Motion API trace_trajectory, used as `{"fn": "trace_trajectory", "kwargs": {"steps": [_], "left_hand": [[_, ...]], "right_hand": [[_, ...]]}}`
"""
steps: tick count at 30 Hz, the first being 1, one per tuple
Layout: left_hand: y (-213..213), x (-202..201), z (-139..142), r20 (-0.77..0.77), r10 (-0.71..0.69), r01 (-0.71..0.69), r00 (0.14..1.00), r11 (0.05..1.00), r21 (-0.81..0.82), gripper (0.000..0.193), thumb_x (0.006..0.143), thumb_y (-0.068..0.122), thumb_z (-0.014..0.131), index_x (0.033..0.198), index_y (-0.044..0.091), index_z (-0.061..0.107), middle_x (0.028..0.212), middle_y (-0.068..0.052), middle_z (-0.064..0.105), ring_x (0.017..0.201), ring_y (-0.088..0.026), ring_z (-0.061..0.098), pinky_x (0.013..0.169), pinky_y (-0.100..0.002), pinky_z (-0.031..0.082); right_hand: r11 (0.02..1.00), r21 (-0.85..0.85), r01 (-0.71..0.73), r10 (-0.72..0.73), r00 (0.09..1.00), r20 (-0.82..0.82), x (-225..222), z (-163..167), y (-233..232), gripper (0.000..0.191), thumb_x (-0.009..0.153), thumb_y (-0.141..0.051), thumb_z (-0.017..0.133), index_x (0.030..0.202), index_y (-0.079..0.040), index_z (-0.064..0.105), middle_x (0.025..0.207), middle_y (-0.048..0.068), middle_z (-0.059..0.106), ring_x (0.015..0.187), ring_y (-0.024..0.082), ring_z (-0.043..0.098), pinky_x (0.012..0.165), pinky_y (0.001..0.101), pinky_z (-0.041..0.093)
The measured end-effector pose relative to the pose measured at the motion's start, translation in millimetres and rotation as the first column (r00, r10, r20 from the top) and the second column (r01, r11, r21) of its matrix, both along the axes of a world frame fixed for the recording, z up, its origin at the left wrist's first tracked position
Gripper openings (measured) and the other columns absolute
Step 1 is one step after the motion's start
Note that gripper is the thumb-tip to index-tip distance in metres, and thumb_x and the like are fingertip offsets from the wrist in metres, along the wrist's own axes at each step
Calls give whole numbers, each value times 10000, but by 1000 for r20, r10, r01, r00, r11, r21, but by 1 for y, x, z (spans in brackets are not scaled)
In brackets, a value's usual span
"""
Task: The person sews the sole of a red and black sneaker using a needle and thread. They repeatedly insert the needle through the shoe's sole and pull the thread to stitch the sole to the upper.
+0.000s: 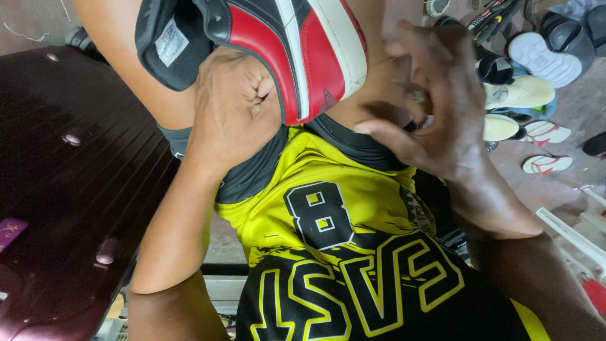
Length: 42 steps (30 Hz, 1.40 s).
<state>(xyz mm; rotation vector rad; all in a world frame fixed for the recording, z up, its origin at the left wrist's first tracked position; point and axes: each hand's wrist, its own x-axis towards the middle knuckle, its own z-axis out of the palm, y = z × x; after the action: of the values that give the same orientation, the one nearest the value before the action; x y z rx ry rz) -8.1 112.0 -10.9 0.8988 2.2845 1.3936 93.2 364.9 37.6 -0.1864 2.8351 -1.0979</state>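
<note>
A sneaker (297,50) rests upside-down across the person's lap, above the jersey (341,252). The left hand (233,107) grips the sneaker from below, at its heel side; the right hand (435,95) sits just right of the sneaker, at its toe end. A suitcase (69,177) lies to the left of the sneaker. Loose shoes and sandals (530,95) are scattered on the ground well to its right.

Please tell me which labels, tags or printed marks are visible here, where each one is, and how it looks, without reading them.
White rectangular sewn label: inside the black tongue of the red, black and white sneaker, top left of centre.
Small purple card: on the dark maroon ribbed case, left edge.
Large black and yellow print: on the yellow jersey.
</note>
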Motion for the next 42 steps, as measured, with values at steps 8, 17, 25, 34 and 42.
{"fn": "trace_trajectory", "kwargs": {"steps": [8,17,25,34,42], "left_hand": [[11,11,-3,141,155,-169,978,981,94,255,763,-150,583,736,-8,372,667,-150,384,606,-287,424,574,-347,315],[4,-8,9,98,-167,174,981,982,-67,122,868,82,668,944,1,616,882,-224,614,898,-484,593,835,-530,467],[13,-8,6,208,-171,222,963,942,-251,193,905,205,663,962,21,653,987,-249,677,986,-465,633,894,-553,473],[7,-32,12,182,-93,127,979,974,-187,236,924,171,606,1084,2,645,1043,-272,670,1031,-484,609,904,-562,458],[-1,-21,14,149,-91,105,985,990,-93,192,904,140,653,1021,-12,638,1006,-263,662,992,-487,587,843,-542,467]], "right_hand": [[990,-86,111,-102,989,106,12,-13,10,219,979,-103,860,993,-68,645,744,56,564,672,152,527,610,318,438],[496,-840,220,-221,967,123,10,-21,-9,163,1086,-152,650,988,-54,564,776,52,584,601,109,496,567,246,422],[801,-577,160,-187,982,13,-14,-23,-26,235,1134,-130,596,933,-51,503,710,31,532,527,83,428,503,237,345],[986,-150,74,-106,971,-213,-86,-10,-50,348,1142,-75,707,866,-25,501,674,72,511,567,196,546,558,312,411],[865,-476,155,-198,979,-40,-49,-26,-43,333,1161,-115,665,888,-30,494,685,46,510,551,149,505,570,313,393]]}}
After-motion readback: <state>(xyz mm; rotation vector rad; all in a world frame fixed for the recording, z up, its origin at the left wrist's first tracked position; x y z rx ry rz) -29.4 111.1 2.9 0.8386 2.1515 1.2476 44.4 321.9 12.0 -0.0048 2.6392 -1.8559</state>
